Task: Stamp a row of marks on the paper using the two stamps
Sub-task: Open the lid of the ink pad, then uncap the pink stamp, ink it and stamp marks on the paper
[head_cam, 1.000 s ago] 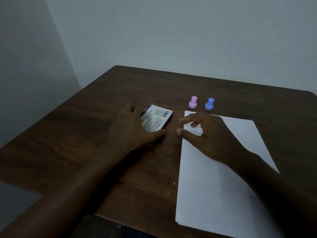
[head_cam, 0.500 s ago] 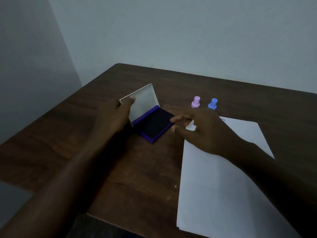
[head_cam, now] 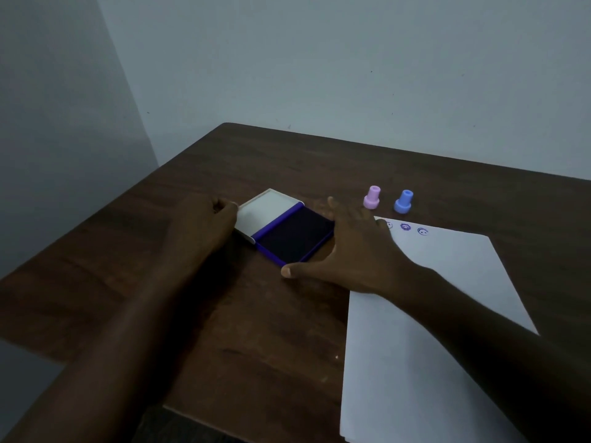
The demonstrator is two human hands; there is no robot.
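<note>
From my remote seat: the open ink pad [head_cam: 284, 230] lies flat mid-table, my left hand [head_cam: 204, 225] at its lid's edge and my right hand [head_cam: 348, 247] spread along its right side, closing that flank. Beyond the right hand, the pink stamp [head_cam: 371, 197] and blue stamp [head_cam: 403, 202] stand upright, a clear gap between them, open from above. The paper [head_cam: 447, 282] lies just before them. The table [head_cam: 287, 161] behind the pad is bare up to the wall [head_cam: 351, 75].
</note>
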